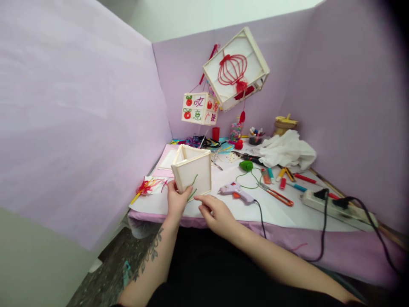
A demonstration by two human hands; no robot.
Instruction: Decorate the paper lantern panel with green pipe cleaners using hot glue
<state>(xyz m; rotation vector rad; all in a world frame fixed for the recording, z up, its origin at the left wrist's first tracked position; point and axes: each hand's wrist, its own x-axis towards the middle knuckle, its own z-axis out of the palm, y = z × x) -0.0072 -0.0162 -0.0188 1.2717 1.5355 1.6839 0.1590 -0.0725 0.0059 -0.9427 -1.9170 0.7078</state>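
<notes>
My left hand (177, 198) grips the lower left edge of a lantern (194, 172) made of pale sticks and white panels, its top uncovered. Two short strands of green yarn (192, 194) lie on the panel facing me, and my left thumb rests beside them. My right hand (219, 212) is at the panel's lower edge, index finger stretched out close to the lower strand, the other fingers loosely bent. Whether that fingertip touches the yarn I cannot tell. To its right, a lilac hot glue gun (237, 192) lies on the white-covered table (287, 209).
A large lantern (234, 68) and a smaller painted one (200, 109) hang above the table. On it lie a green yarn ball (246, 166), an orange-handled cutter (275, 194), markers (305, 178), white cloth (287, 149) and a power strip (338, 209). Lilac walls (124, 106) enclose the space.
</notes>
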